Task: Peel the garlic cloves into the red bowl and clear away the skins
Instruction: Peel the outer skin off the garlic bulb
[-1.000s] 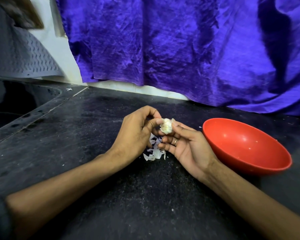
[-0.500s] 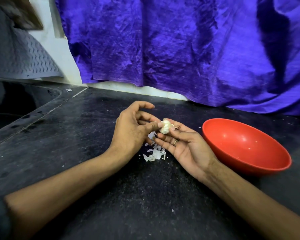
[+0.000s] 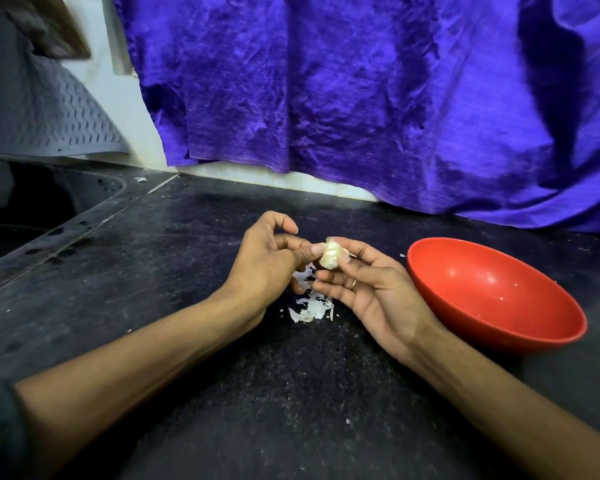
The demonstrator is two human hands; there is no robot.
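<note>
A pale garlic clump [image 3: 330, 256] is held above the dark counter between both hands. My right hand [image 3: 368, 292] pinches it between thumb and fingertips, palm up, a ring on one finger. My left hand [image 3: 267, 265] presses its thumb against the garlic's left side, with the other fingers curled. Below the hands lies a small heap of white skins [image 3: 310, 308] on the counter. The red bowl [image 3: 492, 292] stands to the right of my right hand and looks empty apart from a few tiny flecks.
The black counter [image 3: 187, 306] is speckled with small skin crumbs. A dark sink basin [image 3: 32, 209] lies at the far left. A purple cloth [image 3: 361, 98] hangs along the back wall, and a grey ridged mat [image 3: 49, 109] leans at the back left.
The left fingers opened and then curled back, with the thumb working at the garlic. Both hands and the garlic stayed over the skin heap.
</note>
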